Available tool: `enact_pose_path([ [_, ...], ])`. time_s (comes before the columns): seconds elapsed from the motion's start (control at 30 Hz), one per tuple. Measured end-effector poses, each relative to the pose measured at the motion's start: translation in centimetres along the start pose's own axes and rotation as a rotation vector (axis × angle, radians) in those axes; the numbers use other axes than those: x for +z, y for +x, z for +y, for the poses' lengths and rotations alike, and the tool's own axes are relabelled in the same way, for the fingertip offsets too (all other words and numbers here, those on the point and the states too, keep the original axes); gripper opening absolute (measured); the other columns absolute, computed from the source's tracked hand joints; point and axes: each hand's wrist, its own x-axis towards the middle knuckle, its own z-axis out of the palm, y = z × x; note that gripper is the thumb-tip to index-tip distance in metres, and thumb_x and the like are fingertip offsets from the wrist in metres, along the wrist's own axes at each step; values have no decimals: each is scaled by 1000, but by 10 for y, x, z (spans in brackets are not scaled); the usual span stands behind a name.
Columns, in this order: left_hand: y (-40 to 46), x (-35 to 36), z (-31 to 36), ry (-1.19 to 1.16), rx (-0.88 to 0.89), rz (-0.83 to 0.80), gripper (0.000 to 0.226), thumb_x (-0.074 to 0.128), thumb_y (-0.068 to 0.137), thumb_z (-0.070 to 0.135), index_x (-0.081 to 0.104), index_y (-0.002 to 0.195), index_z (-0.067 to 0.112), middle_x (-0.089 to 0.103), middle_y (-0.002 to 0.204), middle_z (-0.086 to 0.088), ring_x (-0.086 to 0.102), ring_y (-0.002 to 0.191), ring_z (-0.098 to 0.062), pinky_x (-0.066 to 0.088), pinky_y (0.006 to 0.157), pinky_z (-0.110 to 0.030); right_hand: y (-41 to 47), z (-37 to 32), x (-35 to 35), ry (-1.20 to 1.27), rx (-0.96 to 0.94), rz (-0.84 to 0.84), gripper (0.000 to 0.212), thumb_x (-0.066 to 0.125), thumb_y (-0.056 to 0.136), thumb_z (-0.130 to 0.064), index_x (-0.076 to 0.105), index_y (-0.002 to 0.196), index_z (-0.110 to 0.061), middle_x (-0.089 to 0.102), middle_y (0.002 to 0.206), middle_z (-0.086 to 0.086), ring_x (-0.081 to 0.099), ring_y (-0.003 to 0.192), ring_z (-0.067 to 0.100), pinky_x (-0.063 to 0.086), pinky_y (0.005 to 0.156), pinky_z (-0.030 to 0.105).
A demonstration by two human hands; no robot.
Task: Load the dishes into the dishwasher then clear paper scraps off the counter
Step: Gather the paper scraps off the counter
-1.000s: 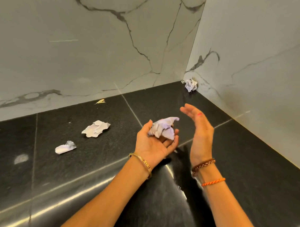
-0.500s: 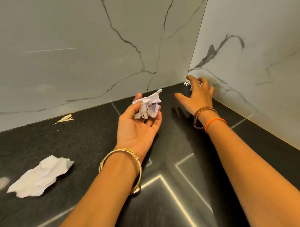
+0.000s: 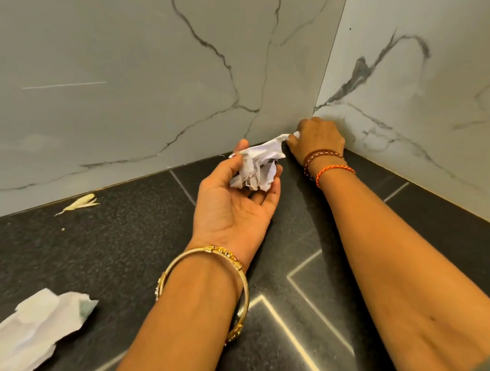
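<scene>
Two hands in the head view, both at work over the black counter [image 3: 124, 264].

Item one: my left hand [image 3: 235, 204], palm up and loosely cupped, fingers half curled, cradling a wad of crumpled paper [image 3: 257, 169] that sits on the fingertips with the thumb against its near-left edge.

Item two: my right hand [image 3: 317, 138], just beyond the left, knuckles up, pressed into the corner where the two marble walls [image 3: 130, 84] meet. A sliver of white, a corner scrap [image 3: 293, 135], shows at its fingertips; the fingers look curled onto it, though the grip itself is hidden under the hand.

Item three: a large torn sheet [image 3: 30, 333], well behind my left wrist, lying flat on the counter.

Item four: a pale yellowish sliver [image 3: 79, 203], well to the left of my left hand, near the wall foot.

Step, as I judge it: paper clearing, with no dishes in sight. Next move calls for drawing the corner scrap back into the cupped left hand, then reaching for the large sheet without spilling the wad.
</scene>
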Motion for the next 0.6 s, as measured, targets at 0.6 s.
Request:
enact_pose_path([
  [0.6, -73, 5, 24, 3, 122, 146, 22, 36, 95, 6, 57, 92, 13, 60, 91, -15, 55, 77, -21, 45, 70, -27, -217, -31, -88, 1252, 231, 586, 12, 52, 83, -28, 58, 76, -20, 56, 72, -9, 53, 68, 1, 41, 65, 11],
])
